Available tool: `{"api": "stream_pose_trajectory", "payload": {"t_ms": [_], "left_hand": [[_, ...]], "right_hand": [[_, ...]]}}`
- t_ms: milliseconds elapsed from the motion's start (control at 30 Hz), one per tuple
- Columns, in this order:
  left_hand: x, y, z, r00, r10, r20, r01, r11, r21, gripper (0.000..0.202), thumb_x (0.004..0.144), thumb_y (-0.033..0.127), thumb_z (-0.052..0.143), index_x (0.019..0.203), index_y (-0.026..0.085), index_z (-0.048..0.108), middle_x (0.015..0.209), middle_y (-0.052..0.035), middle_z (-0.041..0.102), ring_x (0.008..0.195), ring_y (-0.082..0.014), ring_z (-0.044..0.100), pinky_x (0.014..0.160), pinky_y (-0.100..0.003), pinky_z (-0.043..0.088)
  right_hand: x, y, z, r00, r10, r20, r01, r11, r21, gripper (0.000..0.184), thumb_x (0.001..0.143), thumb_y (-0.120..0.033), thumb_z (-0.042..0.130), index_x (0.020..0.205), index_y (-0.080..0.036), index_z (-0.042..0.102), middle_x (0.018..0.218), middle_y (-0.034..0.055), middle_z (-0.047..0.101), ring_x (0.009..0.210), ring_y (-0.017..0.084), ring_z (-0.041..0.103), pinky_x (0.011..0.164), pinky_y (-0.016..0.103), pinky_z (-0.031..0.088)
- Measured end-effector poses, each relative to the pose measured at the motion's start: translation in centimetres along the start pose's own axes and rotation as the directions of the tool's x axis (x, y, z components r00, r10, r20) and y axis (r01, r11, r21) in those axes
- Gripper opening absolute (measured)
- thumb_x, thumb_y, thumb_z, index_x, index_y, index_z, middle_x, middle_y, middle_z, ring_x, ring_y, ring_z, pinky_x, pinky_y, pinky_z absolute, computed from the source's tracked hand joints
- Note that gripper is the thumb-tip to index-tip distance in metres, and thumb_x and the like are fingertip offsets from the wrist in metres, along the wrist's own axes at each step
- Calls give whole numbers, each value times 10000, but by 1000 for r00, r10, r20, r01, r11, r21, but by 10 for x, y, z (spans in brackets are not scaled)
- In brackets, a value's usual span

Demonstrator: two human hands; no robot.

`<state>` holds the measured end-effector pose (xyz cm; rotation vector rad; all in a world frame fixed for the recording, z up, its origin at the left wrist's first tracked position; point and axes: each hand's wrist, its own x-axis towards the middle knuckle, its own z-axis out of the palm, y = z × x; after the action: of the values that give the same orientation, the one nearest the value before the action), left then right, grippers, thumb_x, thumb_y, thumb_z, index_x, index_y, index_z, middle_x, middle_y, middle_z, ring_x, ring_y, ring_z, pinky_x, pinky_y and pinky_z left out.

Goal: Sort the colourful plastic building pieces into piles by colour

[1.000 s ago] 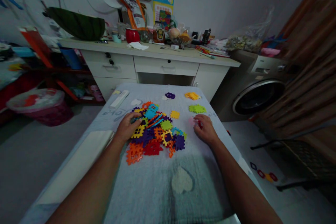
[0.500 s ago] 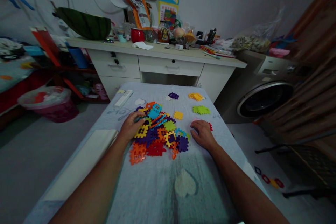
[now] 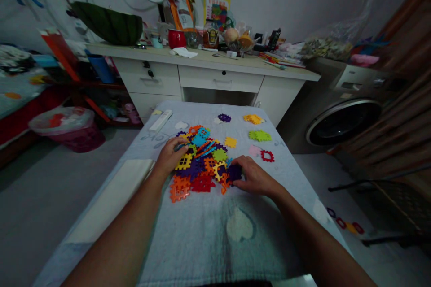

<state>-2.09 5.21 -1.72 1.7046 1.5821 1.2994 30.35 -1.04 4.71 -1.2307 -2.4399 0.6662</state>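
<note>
A pile of colourful plastic interlocking building tiles (image 3: 198, 168) with notched edges lies mid-table. At its left edge is my left hand (image 3: 170, 157), fingers curled and thumb close to the forefinger; what lies between them is too dark to make out. My right hand (image 3: 256, 176) has thumb and fingers around a purple square tile (image 3: 235, 172) at the pile's right side. A red open-frame tile (image 3: 267, 156) lies behind the right hand. Farther back are green tiles (image 3: 259, 136), yellow-orange tiles (image 3: 253, 119), a purple tile (image 3: 224, 118) and a single yellow tile (image 3: 230, 142).
A white narrow box (image 3: 160, 121) lies at the table's far left, and a folded pale board (image 3: 112, 199) along the left edge. Beyond the cloth-covered table stands a white desk (image 3: 220, 76) with jars and a watermelon piece. A washing machine (image 3: 336, 121) stands right.
My right hand has moved left from the red frame tile to the purple square tile at the pile, uncovering the red one. My left hand has stayed at the pile's left edge.
</note>
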Motion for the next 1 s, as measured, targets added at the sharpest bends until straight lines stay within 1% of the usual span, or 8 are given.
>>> {"api": "stream_pose_trajectory", "payload": {"t_ms": [167,300,433,533,667,800,900,1000], "left_hand": [[-1,8,-1,1000,-6,0,6,1000,9,284,745,414,597,938,222,675,1111,-60,634,1111,-258,578,1050,-412,402],[-1,11,-1,1000,-7,-3,7,1000,-12,288,741,417,605,939,219,672,1113,-67,630,1130,-265,572,1051,-412,403],[0,6,0,1000,6,-3,-6,1000,-10,275,751,403,606,946,222,674,1104,-64,629,1133,-260,574,1061,-413,396],[1,2,0,1000,14,-8,-14,1000,4,264,757,396,612,953,232,677,1118,-57,624,1137,-258,570,1062,-414,397],[3,-1,1,1000,8,-18,-8,1000,0,269,758,392,610,957,227,687,1175,-67,597,1190,-266,540,1098,-420,361],[3,2,1,999,3,-34,-3,1000,-14,276,756,395,614,961,225,685,1182,-75,584,1193,-265,534,1102,-420,355],[4,4,1,999,1,-40,-3,999,-38,271,751,406,618,947,229,680,1144,-69,602,1164,-260,550,1086,-419,370],[4,6,0,999,-16,-44,13,997,-75,281,767,440,611,939,226,674,1107,-62,627,1128,-254,571,1062,-415,391]], "right_hand": [[15,8,-4,986,-78,-150,83,996,29,506,789,-261,654,1275,-203,525,1218,112,593,1100,240,559,979,426,442],[47,26,-16,969,-40,-243,61,995,80,508,798,-261,621,1293,-218,512,1213,112,573,1006,215,589,876,393,500],[95,53,-20,934,85,-346,-61,995,79,501,772,-257,650,1258,-213,537,1149,101,570,888,181,587,838,373,510],[135,70,-13,908,190,-373,-187,981,45,513,746,-253,687,1233,-187,541,1123,96,582,944,198,582,900,386,482],[180,81,-3,868,288,-404,-306,952,20,480,746,-293,695,1185,-165,547,1112,101,604,1034,230,572,943,386,451],[210,83,1,827,357,-436,-371,927,54,464,763,-289,680,1185,-149,546,1153,131,593,1071,236,567,956,375,436],[224,78,2,826,351,-441,-364,929,57,519,765,-267,682,1235,-113,523,1221,164,567,1124,239,544,997,374,414],[233,64,7,880,256,-401,-276,961,7,436,795,-267,653,1195,-119,566,1231,151,584,1150,237,539,1034,382,396]]}}
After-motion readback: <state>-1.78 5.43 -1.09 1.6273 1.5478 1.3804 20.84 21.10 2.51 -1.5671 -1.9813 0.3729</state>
